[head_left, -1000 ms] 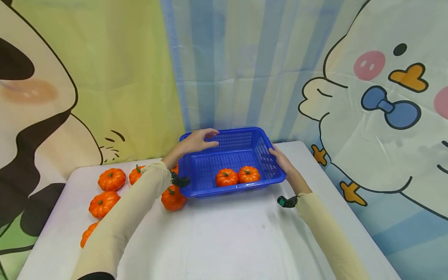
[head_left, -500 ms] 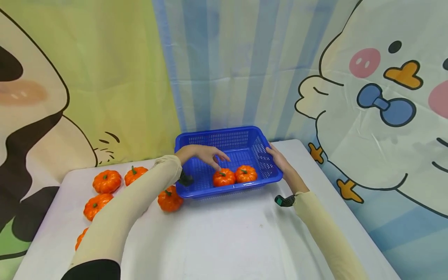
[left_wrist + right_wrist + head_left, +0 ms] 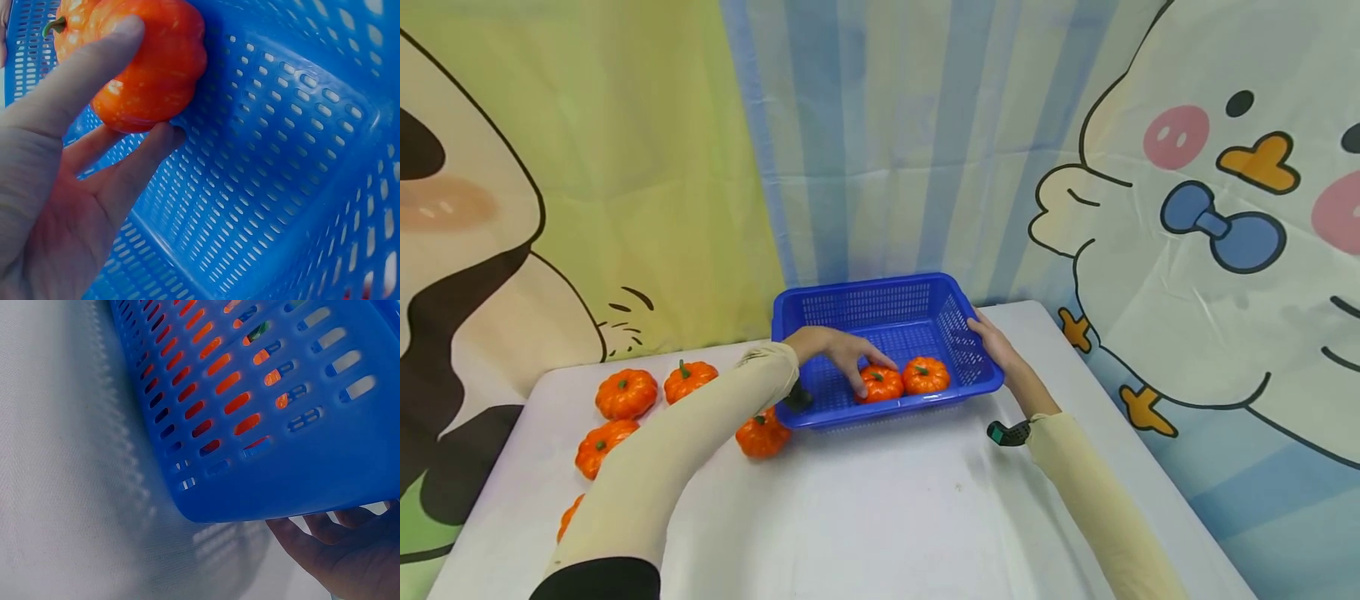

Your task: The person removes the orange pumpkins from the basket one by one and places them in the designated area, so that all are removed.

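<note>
Counter [image 3: 865, 517]: covered in white; everything is carried on it.
Loose pumpkins: five are seen on the left of the counter, outside the basket; one [image 3: 762, 435] lies just beside the basket's near left corner, partly hidden by the left sleeve, and the others [image 3: 625, 393] are spread further left.
Right hand [image 3: 996, 343]: laid against the basket's right wall, with the fingers [image 3: 325, 540] curled under its rim in the right wrist view; the basket is held there.
Left hand [image 3: 838, 354]: reached over the left rim into the basket; its fingers [image 3: 94, 69] are wrapped round a pumpkin, thumb and forefinger on opposite sides.
Held pumpkin [image 3: 881, 383]: inside the basket, near its front wall, resting on the mesh floor.
Second pumpkin [image 3: 925, 375]: inside the basket, touching the held one on its right.
Basket [image 3: 887, 287]: blue, perforated, set at mid-counter towards the back.
Backdrop [image 3: 1187, 192]: a cartoon-printed curtain hung behind the counter.
</note>
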`<action>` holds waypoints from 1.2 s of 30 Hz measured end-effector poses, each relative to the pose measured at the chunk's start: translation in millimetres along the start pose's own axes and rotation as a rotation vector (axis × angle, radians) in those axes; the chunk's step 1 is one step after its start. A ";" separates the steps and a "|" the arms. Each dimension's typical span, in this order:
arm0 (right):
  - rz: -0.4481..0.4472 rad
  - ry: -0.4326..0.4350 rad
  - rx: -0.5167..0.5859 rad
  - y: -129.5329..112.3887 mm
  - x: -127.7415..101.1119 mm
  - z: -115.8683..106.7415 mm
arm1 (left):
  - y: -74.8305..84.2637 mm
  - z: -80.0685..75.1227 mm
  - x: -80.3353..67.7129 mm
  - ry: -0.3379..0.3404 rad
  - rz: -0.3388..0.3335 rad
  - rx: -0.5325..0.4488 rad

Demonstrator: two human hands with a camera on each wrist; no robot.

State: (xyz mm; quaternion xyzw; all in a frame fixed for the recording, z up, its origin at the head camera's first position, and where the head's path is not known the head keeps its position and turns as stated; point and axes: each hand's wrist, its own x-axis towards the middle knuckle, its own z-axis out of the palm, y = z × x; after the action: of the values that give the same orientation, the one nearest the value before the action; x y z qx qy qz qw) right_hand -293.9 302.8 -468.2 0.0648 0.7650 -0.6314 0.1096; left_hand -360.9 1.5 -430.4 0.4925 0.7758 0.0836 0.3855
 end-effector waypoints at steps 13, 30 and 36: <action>0.016 -0.049 0.064 -18.0 -14.9 9.6 | 1.9 2.1 -9.4 0.100 0.008 0.081; -0.013 -0.035 0.052 -1.7 4.9 -0.2 | -31.5 23.5 -144.8 0.676 0.018 -0.246; -0.014 -0.021 0.034 -0.2 2.7 -0.9 | -41.9 45.9 -194.6 0.755 -0.048 -0.319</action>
State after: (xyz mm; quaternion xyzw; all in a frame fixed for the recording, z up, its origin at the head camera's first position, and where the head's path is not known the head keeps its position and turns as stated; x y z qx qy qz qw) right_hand -296.6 303.6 -468.5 0.0548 0.7534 -0.6456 0.1121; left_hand -316.7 -192.2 -382.9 0.3429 0.8515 0.3684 0.1470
